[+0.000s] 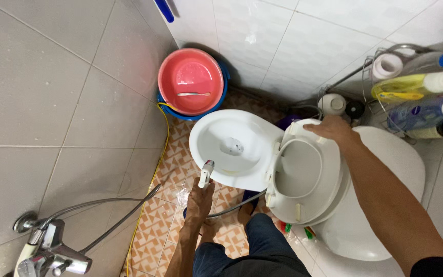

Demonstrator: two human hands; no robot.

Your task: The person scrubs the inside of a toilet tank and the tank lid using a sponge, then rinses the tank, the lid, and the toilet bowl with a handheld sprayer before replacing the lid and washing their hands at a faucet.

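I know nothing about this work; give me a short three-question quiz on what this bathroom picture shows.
1. True or false: the right hand rests on the raised white plastic toilet seat and lid.
2. What does the left hand hold over the white ceramic toilet bowl?
A. a brush
B. a small white hand sprayer on a hose
C. a sponge
3. Fill in: the round pink plastic basin sits in a ____ bucket.

Key
1. True
2. B
3. blue
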